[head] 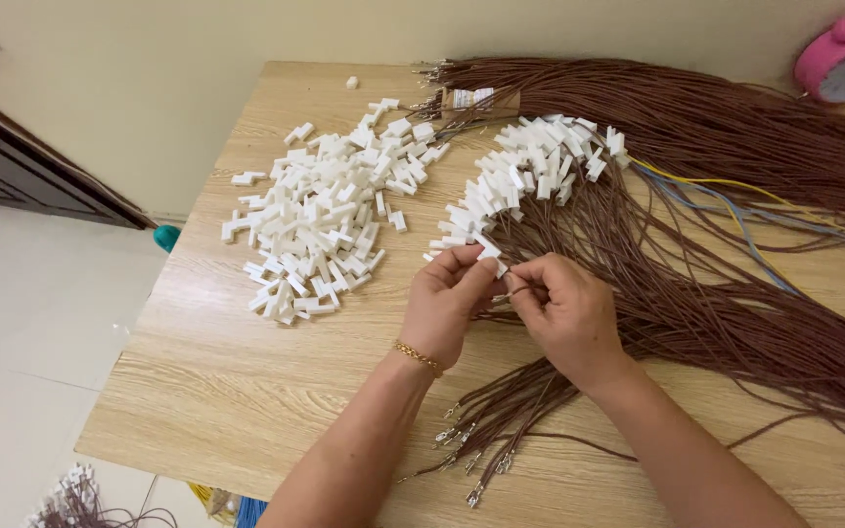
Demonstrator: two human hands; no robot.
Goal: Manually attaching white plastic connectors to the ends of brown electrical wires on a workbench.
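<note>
Left hand (447, 298) pinches a white plastic connector (488, 256); right hand (567, 311) pinches a brown wire (517, 290) at it. A slight misalignment could bend the terminal — or the wire snags in the loose bundle (735, 323).

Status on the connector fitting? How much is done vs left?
Done: a curved row of brown wires already capped with white plastic connectors. In hand: the left hand pinches one white connector while the right hand feeds a brown wire end toward it. Left: a large loose pile of white connectors and many bare-terminal brown wires. Roughly early to midway.
</note>
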